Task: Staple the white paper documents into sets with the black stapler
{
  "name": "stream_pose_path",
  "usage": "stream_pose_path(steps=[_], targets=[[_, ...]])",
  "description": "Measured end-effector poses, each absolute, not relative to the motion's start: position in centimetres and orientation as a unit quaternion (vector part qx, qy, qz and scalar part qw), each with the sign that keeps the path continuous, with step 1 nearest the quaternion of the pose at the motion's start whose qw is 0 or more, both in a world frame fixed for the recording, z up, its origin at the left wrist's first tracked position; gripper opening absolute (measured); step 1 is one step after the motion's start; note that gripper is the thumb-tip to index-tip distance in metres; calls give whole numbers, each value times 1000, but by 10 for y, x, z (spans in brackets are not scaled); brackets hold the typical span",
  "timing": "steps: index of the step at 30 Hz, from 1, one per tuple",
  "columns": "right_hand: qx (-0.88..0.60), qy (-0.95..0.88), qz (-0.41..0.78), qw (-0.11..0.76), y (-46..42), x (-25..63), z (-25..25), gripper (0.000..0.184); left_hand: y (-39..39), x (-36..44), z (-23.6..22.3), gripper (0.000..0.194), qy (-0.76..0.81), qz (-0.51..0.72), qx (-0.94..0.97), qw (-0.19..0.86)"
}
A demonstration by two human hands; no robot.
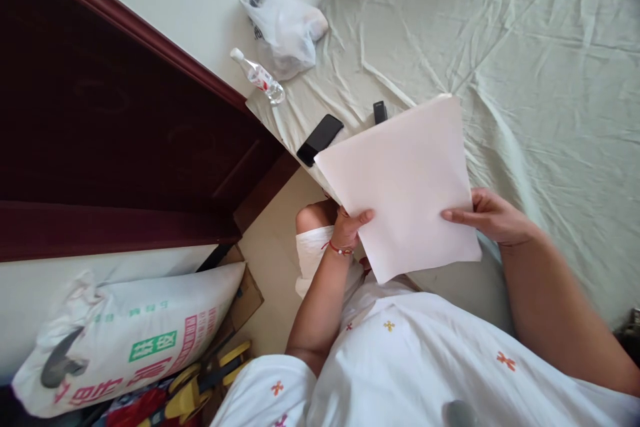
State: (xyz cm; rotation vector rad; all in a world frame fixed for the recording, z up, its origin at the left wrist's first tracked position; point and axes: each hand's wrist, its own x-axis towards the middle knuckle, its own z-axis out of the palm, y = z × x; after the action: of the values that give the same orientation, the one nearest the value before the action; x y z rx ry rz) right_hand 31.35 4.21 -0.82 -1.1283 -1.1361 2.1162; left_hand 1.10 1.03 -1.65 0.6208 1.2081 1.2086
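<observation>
A blank white sheet of paper (410,180) is held up in front of me, tilted, over my lap and the edge of the cloth-covered surface. My left hand (351,225) grips its lower left side, thumb on top and fingers hidden beneath. On the right edge, my right hand (487,215) pinches the paper the same way. Whether it is one sheet or a thin stack I cannot tell. A black phone (320,139) lies just beyond the paper's left corner. Behind the top edge, a small black object (380,112) is partly covered.
A pale wrinkled cloth (540,80) covers the surface. A plastic bottle (260,77) and a white plastic bag (287,33) sit by the wall. Dark wooden furniture (125,100) stands at left. Below it are a large printed sack (165,327) and yellow-black items (185,397).
</observation>
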Motion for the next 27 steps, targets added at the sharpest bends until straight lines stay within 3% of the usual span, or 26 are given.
stream_pose_path(steps=[7, 12, 16, 22, 27], targets=[[-461, -364, 775, 233, 40, 306, -15, 38, 11, 22, -12, 85, 535, 501, 276, 621], [-509, -325, 724, 334, 42, 305, -17, 31, 18, 28, -9, 55, 513, 445, 328, 656], [-518, -303, 708, 372, 44, 305, -15, 31, 17, 29, -17, 54, 525, 414, 356, 653], [-489, -311, 715, 390, 47, 300, -17, 41, 14, 29, -24, 46, 526, 491, 292, 630], [-481, -332, 695, 419, 49, 296, -23, 42, 13, 28, -33, 55, 548, 516, 273, 599]])
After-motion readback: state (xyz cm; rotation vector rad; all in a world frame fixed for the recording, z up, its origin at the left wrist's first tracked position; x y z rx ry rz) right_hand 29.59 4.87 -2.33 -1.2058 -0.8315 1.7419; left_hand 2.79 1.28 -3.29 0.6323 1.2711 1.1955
